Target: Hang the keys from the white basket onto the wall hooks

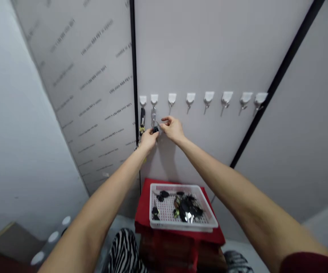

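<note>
Head view: key near "PET"-lettered panel

Kinda dim, flat grey light here, brightest on the wall at left, with a soft shadow under the right hand and a white glint off the keys lower middle. Lettering upper left is smeary, the wide lens stretches the arms, and the upper right corner goes dark.
</note>
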A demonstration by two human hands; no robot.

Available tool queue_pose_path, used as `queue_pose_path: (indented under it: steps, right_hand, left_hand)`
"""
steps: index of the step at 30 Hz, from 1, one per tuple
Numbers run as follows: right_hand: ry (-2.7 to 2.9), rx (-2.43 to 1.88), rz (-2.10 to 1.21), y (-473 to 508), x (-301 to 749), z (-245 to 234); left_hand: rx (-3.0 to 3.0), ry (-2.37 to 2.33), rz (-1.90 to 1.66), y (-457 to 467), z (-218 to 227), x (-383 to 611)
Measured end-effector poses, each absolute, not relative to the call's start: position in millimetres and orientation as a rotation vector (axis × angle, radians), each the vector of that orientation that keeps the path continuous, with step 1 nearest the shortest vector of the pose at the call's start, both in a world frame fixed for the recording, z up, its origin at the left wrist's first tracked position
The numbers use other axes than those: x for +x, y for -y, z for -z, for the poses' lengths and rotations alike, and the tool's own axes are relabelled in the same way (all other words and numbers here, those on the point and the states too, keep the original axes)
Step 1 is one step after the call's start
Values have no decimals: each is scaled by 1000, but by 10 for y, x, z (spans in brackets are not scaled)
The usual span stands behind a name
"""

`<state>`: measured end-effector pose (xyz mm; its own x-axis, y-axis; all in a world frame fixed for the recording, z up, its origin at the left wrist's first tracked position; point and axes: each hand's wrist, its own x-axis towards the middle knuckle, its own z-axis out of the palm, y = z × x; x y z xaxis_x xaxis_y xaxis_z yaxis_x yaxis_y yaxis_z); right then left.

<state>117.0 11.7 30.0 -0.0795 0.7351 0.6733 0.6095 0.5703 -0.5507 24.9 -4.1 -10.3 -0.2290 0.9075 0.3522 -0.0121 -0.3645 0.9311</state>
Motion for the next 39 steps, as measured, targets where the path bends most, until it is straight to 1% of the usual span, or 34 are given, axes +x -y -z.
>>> queue_pose_path:
  steps: [3, 8, 10, 12, 14, 17, 21, 23, 27, 32, 36, 39]
  right_hand:
    - [1927, -1147, -237, -32, 1445, 122]
    - [2306, -1478, -319, 267, 1819, 1057]
    - [2387, -1567, -302, 385, 1893, 1351]
    - [2421, -1602, -274, 473, 1941, 1533]
    - [2452, -1639, -242, 521, 1987, 1607]
    - [2496, -1692, -233, 524, 2097, 1590]
    - [2528, -1756, -269, 520, 2321, 1534]
    - [2557, -1715, -308, 556, 2419, 1540]
    - [2631, -1539, -305, 665, 2483, 1623]
    - [2546, -1563, -215, 739, 2411, 1718]
    - [2466, -1490, -333, 759, 2420, 1677]
    - [2433, -1418, -457, 776, 2462, 1614]
  left_hand:
    - [1498, -1236, -1469, 200, 508, 286]
    - [2025, -1520, -846, 428, 1261, 380]
    - [2117, -1574, -735, 482, 1474, 433]
    - [2184, -1607, -674, 527, 1616, 490]
    - [2263, -1635, -609, 570, 1707, 541]
    - [2354, -1640, -537, 621, 1800, 585]
    - [2537, -1676, -407, 662, 1863, 587]
    - [2598, -1686, -384, 689, 1859, 608]
    - [2515, -1556, -428, 782, 1828, 780]
    - [2336, -1551, -360, 847, 1833, 1000]
    - [2316, -1511, -380, 812, 1842, 970]
    - [2293, -1484, -466, 775, 1841, 927]
